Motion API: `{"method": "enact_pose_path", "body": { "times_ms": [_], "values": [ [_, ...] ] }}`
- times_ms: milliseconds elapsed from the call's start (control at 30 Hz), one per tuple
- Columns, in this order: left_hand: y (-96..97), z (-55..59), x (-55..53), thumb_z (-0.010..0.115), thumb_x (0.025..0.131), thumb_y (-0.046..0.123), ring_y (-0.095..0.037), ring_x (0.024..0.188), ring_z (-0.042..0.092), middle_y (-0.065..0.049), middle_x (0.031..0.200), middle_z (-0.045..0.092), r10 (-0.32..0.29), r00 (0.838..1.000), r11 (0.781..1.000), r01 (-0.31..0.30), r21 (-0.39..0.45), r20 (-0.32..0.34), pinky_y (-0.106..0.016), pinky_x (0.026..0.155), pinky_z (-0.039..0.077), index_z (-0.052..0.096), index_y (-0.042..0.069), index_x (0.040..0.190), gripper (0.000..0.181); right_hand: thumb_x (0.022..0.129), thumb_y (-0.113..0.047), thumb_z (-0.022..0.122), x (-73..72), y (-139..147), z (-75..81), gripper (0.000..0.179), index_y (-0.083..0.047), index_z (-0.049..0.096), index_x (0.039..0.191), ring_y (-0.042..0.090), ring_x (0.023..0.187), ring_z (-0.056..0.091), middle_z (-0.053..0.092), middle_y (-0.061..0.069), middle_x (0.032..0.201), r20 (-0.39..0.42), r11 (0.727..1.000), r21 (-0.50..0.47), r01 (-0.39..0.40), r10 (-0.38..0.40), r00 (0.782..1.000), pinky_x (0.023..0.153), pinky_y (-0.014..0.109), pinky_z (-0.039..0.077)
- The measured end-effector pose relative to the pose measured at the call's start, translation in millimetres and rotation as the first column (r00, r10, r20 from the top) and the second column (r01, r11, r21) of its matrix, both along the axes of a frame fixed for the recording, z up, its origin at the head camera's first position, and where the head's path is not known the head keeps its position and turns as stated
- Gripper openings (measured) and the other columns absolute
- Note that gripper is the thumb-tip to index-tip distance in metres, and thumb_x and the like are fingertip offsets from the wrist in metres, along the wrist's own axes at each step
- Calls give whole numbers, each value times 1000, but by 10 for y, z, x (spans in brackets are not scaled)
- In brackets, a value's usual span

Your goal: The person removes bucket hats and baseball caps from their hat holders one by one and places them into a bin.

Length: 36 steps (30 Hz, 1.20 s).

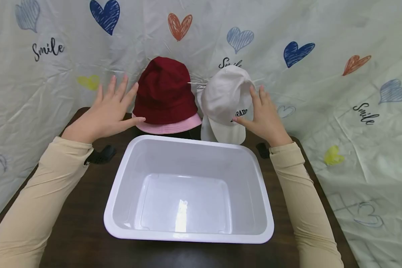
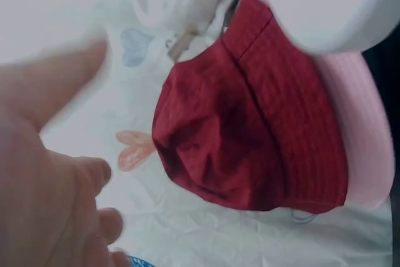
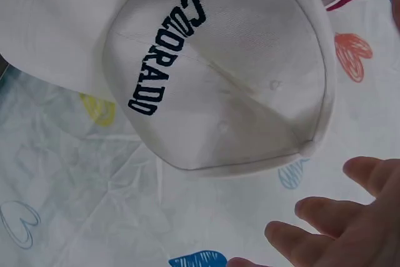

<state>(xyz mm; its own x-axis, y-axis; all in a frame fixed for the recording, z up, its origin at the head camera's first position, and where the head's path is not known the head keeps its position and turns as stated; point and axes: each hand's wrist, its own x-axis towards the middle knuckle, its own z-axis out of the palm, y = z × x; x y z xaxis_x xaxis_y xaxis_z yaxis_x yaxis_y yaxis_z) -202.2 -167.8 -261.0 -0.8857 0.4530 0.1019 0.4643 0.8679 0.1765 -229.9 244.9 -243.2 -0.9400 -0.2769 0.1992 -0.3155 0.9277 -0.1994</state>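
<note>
At the back of the table sits a dark red bucket hat (image 1: pixel 165 91) with a pink brim edge. To its right a white baseball cap (image 1: pixel 221 93) leans on the cloth, and the right wrist view shows the dark word COLORADO on its front (image 3: pixel 165 54). My left hand (image 1: pixel 108 106), fingers spread, hovers beside the red hat's left side and holds nothing. My right hand (image 1: pixel 262 117) is spread at the white cap's right side; in the right wrist view its fingers (image 3: pixel 325 214) stand apart from the cap. Before both hats stands a white plastic basin (image 1: pixel 187 238), nothing in it.
The basin takes up the middle of the dark wooden table (image 1: pixel 77 208). A pale cloth (image 1: pixel 325 93) with printed hearts and "Smile" lettering hangs behind and along the sides. Black straps with small dark devices (image 1: pixel 102 154) are at both wrists.
</note>
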Motion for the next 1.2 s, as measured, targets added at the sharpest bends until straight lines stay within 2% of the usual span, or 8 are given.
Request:
{"method": "enact_pose_path", "body": {
  "times_ms": [133,233,433,567,700,867,1100,1200],
  "values": [
    [-22,-79,112,39,101,39,-41,138,-17,-23,154,-10,-29,998,999,27,32,58,-69,102,-4,5,4,151,70,90,-33,64,-44,-15,34,83,2,18,149,46,138,13,13,31,151,-19,998,-63,-4,3,1000,109,59,15],
    [-33,-160,228,41,101,32,-41,140,-10,-23,155,-2,-47,996,997,42,59,79,-69,104,2,11,3,151,65,91,-27,62,-78,-26,66,72,5,26,145,44,136,22,25,30,147,-26,993,-117,14,-17,1000,109,55,20],
    [-71,-348,481,41,101,30,-36,142,0,-20,156,6,-83,993,988,71,139,84,-63,108,6,14,0,150,63,93,-21,59,-198,-56,137,58,7,37,139,41,126,37,41,27,137,-70,975,-217,36,-53,996,104,51,30],
    [-82,-474,585,39,102,27,-34,143,5,-17,156,8,-105,992,976,89,196,69,-60,109,7,14,-1,150,61,93,-19,59,-329,-74,185,52,5,43,137,38,123,43,46,23,135,-100,957,-287,42,-73,992,101,49,35],
    [-78,-566,627,38,101,22,-33,143,9,-16,156,11,-101,993,970,84,229,65,-58,110,7,14,0,150,59,95,-21,57,-452,-124,228,48,2,47,135,34,122,46,49,19,135,-94,944,-324,69,-104,990,99,46,38],
    [-83,-656,634,37,101,22,-30,143,11,-13,156,13,-74,995,973,56,224,74,-57,111,7,13,3,151,58,96,-23,56,-558,-180,239,47,1,47,135,32,122,46,49,18,135,-69,933,-342,110,-142,987,100,44,38],
    [-37,-720,661,36,101,20,-30,141,18,-14,154,20,-58,996,976,42,215,65,-58,109,13,23,0,148,53,96,-25,53,-588,-152,172,48,0,45,137,29,124,45,47,16,137,6,912,-374,167,-178,984,100,41,39],
    [5,-723,649,35,101,19,-29,141,20,-14,154,22,-50,997,975,36,217,59,-57,110,14,25,0,148,52,96,-25,54,-600,-121,164,49,1,45,137,30,123,45,47,17,137,-8,914,-373,161,-177,984,100,42,39]
  ]
}}
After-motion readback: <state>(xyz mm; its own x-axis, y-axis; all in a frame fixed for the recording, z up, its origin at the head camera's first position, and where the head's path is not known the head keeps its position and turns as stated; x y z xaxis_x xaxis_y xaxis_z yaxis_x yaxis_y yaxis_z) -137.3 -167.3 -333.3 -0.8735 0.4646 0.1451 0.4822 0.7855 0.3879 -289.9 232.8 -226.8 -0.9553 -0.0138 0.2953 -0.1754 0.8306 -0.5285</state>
